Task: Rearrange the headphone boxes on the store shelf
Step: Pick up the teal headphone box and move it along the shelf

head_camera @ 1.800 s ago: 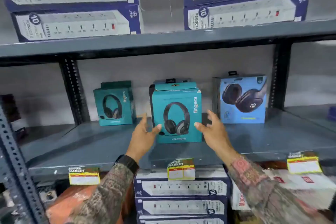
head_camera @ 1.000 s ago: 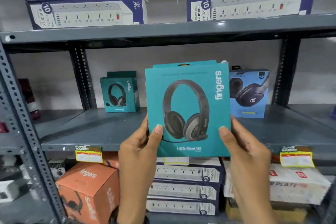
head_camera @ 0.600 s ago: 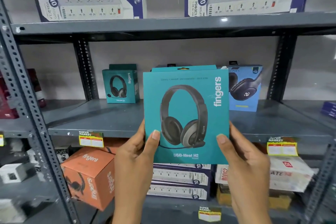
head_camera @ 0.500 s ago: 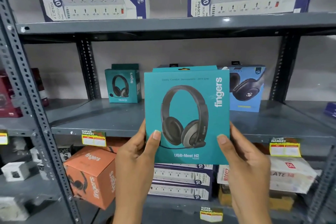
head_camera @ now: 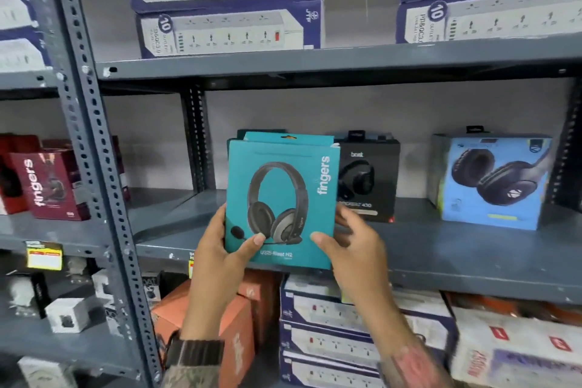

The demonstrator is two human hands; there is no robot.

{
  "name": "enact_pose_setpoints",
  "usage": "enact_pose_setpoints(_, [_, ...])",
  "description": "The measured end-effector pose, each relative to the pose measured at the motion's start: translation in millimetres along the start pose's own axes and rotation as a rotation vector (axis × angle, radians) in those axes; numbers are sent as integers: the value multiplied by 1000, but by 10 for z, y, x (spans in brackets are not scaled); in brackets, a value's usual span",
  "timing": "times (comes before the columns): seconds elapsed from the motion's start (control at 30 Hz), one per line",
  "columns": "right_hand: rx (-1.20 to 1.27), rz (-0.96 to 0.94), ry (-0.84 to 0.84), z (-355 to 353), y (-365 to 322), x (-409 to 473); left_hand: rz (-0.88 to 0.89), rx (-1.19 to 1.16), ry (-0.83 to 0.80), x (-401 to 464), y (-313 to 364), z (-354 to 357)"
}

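Both hands grip a teal headphone box in front of the grey middle shelf: the left hand clasps its lower left edge, thumb on the front, while the right hand holds the lower right corner, thumb likewise forward. The upright box shows a black-and-grey headset with a microphone and white "fingers" lettering running up its right side. Behind it on the shelf stand a black headphone box and, further right, a blue headphone box. Power-strip cartons fill the shelf above.
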State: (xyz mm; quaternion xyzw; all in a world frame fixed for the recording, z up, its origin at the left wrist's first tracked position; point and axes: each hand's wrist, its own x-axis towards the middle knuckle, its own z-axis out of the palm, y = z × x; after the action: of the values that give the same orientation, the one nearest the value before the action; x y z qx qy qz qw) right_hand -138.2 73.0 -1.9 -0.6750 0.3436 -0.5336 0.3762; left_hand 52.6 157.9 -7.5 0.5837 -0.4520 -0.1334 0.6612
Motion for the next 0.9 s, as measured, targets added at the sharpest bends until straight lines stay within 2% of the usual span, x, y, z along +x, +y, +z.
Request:
enact_pose_setpoints(0.13, [-177, 2, -7, 645, 194, 570, -45, 76, 9, 686, -494, -226])
enact_pose_setpoints(0.27, [-249, 46, -9, 1160, 439, 1039, -67, 262, -17, 1307, -831, -369])
enact_pose_setpoints(0.5, [-335, 100, -12, 1598, 584, 1641, -116, 426, -128, 2159, -1122, -428])
enact_pose_setpoints(0.73, [-362, 43, 100, 1847, 820, 1684, -93, 409, -131, 2306, -1276, -376])
enact_pose_setpoints(0.9, [-308, 70, 31, 1827, 848, 1738, -122, 393, -105, 2297, -1373, -407])
